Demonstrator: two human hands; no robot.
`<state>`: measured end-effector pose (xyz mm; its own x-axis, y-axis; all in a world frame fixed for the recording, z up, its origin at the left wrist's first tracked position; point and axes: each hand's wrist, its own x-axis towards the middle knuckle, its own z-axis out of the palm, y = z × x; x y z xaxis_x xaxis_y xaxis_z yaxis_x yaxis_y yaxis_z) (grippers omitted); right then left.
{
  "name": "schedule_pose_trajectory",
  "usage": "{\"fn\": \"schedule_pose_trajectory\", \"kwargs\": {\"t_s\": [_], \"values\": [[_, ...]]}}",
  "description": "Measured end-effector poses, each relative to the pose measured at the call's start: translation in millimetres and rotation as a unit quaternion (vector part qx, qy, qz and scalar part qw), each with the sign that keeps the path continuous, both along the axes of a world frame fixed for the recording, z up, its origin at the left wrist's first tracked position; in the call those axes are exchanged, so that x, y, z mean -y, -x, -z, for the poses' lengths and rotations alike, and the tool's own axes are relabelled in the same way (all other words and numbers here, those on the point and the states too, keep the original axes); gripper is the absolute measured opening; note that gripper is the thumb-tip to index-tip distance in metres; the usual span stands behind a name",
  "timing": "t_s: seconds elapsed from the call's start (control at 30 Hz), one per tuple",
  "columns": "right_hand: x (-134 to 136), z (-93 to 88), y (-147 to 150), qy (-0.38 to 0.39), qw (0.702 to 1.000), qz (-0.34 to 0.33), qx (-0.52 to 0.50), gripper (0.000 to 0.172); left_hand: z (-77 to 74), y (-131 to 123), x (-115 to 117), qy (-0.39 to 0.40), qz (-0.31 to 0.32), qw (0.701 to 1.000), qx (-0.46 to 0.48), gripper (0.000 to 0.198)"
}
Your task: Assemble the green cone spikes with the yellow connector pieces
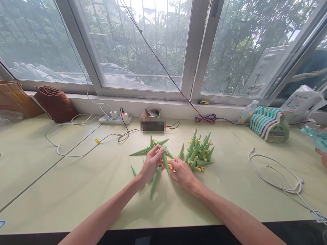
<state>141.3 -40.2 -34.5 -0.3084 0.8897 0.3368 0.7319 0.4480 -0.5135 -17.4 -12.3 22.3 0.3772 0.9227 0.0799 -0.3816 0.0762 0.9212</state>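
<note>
Pinched in my left hand [151,161] is a pale green plastic cone [165,162], its tip slanting down toward me. Close beside it, my right hand [183,173] is closed, fingers curled round small yellow plastic pieces [172,166]; its fingertips are partly hidden. More green cones lie under and around my left hand, one pointing toward me [154,183] and another to the left [140,151]. Just beyond my right hand stands a cluster of upright green cones [195,149], with small yellow pieces among them.
Behind my hands are a small cardboard box [150,114] and a power strip [114,119] with cables. A brown drawstring bag [55,103] sits at the left. On the right are a coiled white cable [276,187], a row of colourful plastic items [268,124] and another person's hand [321,157].
</note>
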Motion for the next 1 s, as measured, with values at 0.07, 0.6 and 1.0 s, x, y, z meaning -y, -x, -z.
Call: {"fn": "schedule_pose_trajectory", "kwargs": {"t_s": [0.07,0.6,1.0], "values": [[-1,1.1,0,-0.004,1.0,-0.003,-0.003,0.019,-0.1,0,0,-0.003,-0.001,1.0,-0.002,0.035],[-4,6.3,0,-0.008,0.999,-0.029,-0.018,0.019,3.7,0,-1,-0.011,-0.001,1.0,-0.02,0.036],[-7,9.6,0,-0.022,0.999,-0.026,-0.015,0.015,3.0,0,-1,-0.028,-0.008,0.999,-0.037,0.033]]}}
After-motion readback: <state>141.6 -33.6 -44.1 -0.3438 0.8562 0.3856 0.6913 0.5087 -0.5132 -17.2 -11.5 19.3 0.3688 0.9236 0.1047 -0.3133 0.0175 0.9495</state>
